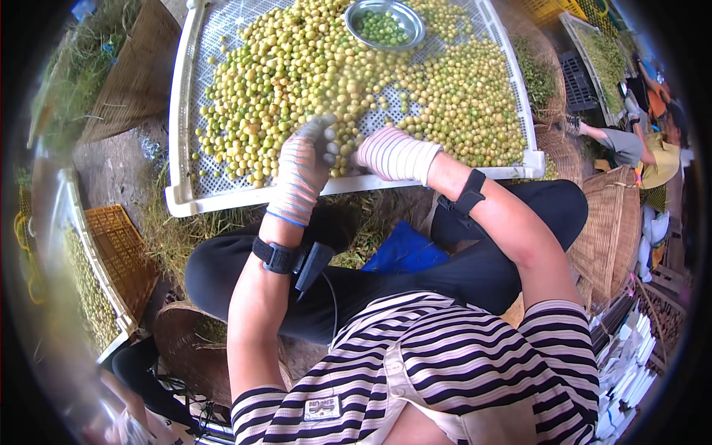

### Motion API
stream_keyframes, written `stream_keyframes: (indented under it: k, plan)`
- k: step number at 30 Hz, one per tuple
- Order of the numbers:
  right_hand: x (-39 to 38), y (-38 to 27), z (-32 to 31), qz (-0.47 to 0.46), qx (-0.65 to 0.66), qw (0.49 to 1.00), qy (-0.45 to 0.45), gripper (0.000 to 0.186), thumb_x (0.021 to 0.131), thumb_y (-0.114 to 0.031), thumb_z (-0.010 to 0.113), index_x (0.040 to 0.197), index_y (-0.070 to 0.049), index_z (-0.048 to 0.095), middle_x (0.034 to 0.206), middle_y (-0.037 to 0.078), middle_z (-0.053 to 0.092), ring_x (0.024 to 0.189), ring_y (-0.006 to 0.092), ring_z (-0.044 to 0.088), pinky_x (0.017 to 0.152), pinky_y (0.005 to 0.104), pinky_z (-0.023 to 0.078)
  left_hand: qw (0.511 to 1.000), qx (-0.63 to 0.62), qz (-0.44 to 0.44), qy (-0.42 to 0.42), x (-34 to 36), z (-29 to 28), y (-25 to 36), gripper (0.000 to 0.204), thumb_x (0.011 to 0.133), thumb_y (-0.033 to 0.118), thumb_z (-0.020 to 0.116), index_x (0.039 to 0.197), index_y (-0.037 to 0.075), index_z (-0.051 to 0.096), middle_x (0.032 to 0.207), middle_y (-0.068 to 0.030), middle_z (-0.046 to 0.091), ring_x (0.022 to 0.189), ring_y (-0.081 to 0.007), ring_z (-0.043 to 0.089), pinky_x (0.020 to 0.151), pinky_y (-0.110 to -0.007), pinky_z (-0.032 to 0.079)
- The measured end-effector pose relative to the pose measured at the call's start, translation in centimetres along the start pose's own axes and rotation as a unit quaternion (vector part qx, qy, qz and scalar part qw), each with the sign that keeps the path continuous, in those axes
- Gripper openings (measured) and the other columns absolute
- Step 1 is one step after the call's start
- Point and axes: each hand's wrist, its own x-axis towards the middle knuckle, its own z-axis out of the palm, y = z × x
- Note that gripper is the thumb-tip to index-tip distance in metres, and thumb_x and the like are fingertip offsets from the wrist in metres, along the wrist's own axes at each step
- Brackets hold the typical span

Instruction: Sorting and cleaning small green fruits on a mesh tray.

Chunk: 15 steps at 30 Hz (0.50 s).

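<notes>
Round fruits (285, 81) spread in a white tray (178, 111)
Left hand (305, 152) and right hand (397, 154) are close, by the near rim (226, 202); whether either grip is clamped cannot be told. The rim likely stops rolling; the metal bowl (354, 34) apparently keeps green fruits (382, 28) apart.

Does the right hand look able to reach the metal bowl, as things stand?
Probably yes, with a stretch forward: the right hand is at the near side of the white tray, the metal bowl sits farther off, and only loose round fruits seem to lie between.
</notes>
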Motion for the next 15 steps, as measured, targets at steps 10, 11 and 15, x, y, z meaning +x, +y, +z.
stream_keyframes:
  k: [10, 11, 15]
  plan:
    - [0.2, 1.6, -2.1, -0.001, 0.413, 0.876, 0.248, 0.021, 0.085, -0.018, 0.059, 0.104, -0.011, 0.065, 0.094, 0.013, 0.067, 0.085, 0.0278, 0.065, 0.078, 0.0342, 0.050, 0.998, -0.053, -0.035, 0.007, -0.3, 1.5, -1.3, 0.034, 0.095, 0.038, 0.045, 0.098, 0.007, 0.058, 0.069, 0.0014, 0.051, 0.054, -0.0103, 0.047, 0.044, -0.020, 0.035]
    - [1.2, 2.6, -1.6, 0.048, 0.408, 0.857, 0.312, 0.021, 0.084, -0.017, 0.060, 0.103, -0.011, 0.066, 0.091, 0.013, 0.067, 0.085, 0.0274, 0.065, 0.078, 0.0341, 0.050, 0.996, -0.062, -0.065, 0.022, -0.4, 2.0, -0.7, 0.035, 0.096, 0.040, 0.042, 0.097, 0.008, 0.056, 0.068, 0.0025, 0.050, 0.054, -0.0095, 0.044, 0.044, -0.019, 0.034]
    - [3.8, 1.7, -1.1, 0.043, 0.091, 0.946, 0.308, 0.035, 0.080, -0.017, 0.063, 0.115, -0.017, 0.059, 0.119, 0.010, 0.056, 0.108, 0.0282, 0.055, 0.092, 0.0362, 0.045, 0.997, -0.070, 0.027, 0.018, -0.2, 0.8, 1.6, 0.028, 0.095, 0.033, 0.047, 0.097, 0.006, 0.058, 0.069, 0.0030, 0.051, 0.054, -0.0076, 0.044, 0.047, -0.018, 0.034]
